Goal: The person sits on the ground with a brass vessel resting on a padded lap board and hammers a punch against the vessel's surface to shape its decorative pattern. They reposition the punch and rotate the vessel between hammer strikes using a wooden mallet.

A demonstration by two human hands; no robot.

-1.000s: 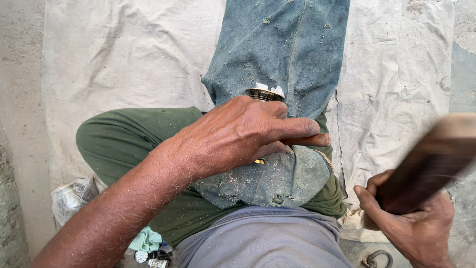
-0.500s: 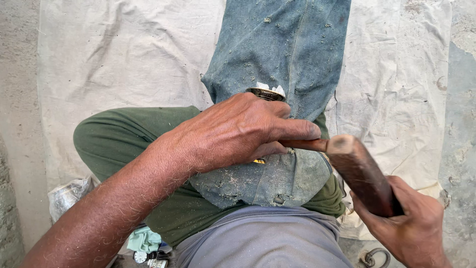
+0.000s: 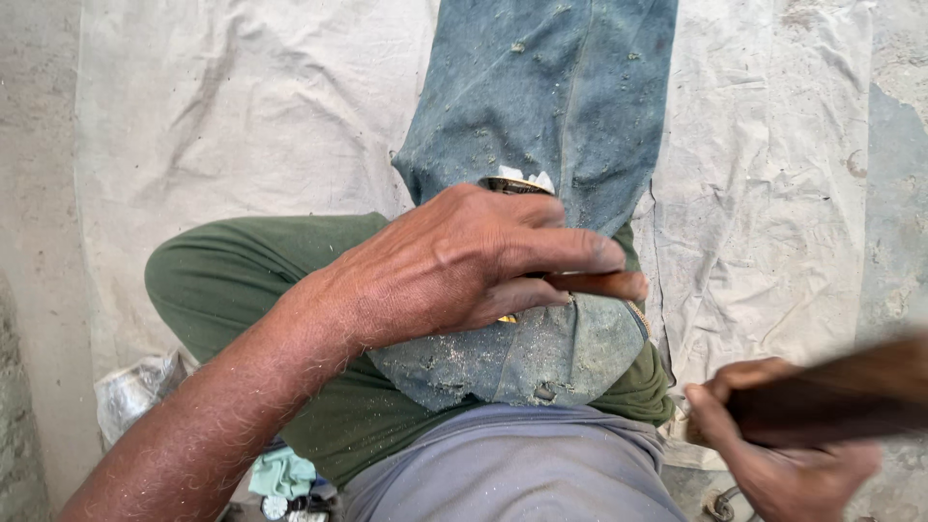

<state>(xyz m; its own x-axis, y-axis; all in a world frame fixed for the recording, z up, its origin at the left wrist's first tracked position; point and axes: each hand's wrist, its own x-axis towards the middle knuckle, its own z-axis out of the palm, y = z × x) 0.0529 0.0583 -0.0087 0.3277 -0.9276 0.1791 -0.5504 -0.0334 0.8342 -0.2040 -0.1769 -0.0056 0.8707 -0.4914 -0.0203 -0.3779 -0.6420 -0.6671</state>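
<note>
- At the far left, a crumpled clear plastic bag lies on the pale, creased canvas sheet spread over the floor, beside the person's bent knee in green trousers.
- The left hand sits exactly where it was a second ago, pressed down on a dusty patch of faded blue denim cloth draped over the lap; its fingers are clenched around a slim brown wooden piece, whose tip pokes out to the right.
- The change is on the right: the right hand, fingers wrapped tight around a dark wooden mallet-like block, has swung back out from the pinned piece, blurred mid-stroke, so the pounding looks ongoing.
</note>
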